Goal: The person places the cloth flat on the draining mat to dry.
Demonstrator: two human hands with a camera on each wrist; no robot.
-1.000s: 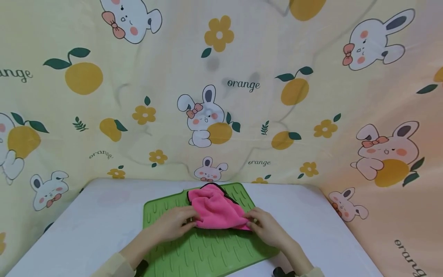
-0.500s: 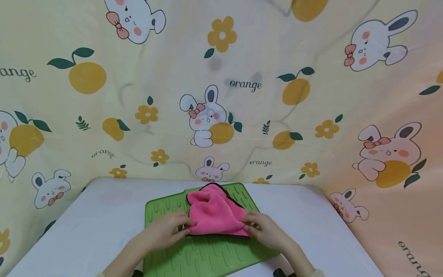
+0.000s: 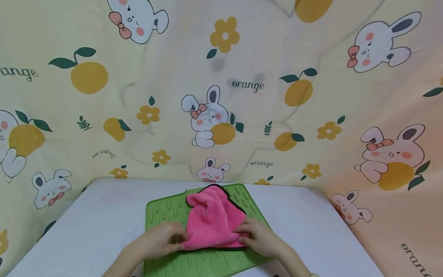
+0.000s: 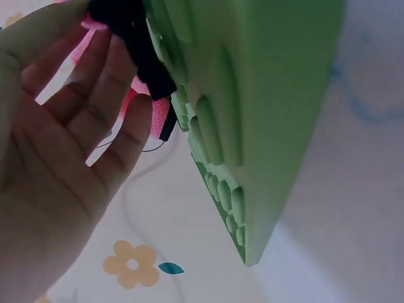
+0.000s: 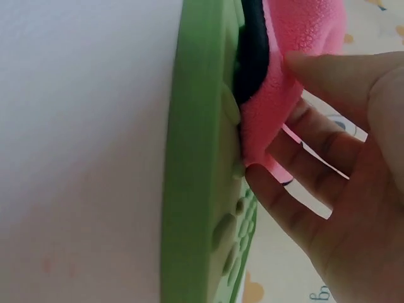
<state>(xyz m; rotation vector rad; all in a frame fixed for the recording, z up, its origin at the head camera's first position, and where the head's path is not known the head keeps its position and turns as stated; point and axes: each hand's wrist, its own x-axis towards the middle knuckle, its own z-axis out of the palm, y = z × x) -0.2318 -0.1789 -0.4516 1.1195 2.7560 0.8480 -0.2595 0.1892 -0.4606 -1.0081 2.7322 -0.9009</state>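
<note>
With half-curled fingers, your left hand [image 3: 160, 240] and right hand [image 3: 262, 239] pinch the pink cloth [image 3: 214, 225] atop the green mat [image 3: 165, 211]; its hem [image 3: 221, 249] has shifted toward the mat's near side, apparently spreading it further.

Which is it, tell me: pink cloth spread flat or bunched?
Partly spread: the pink cloth lies on the green mat, near edge running between left hand and right hand, but folds rumple it.
</note>
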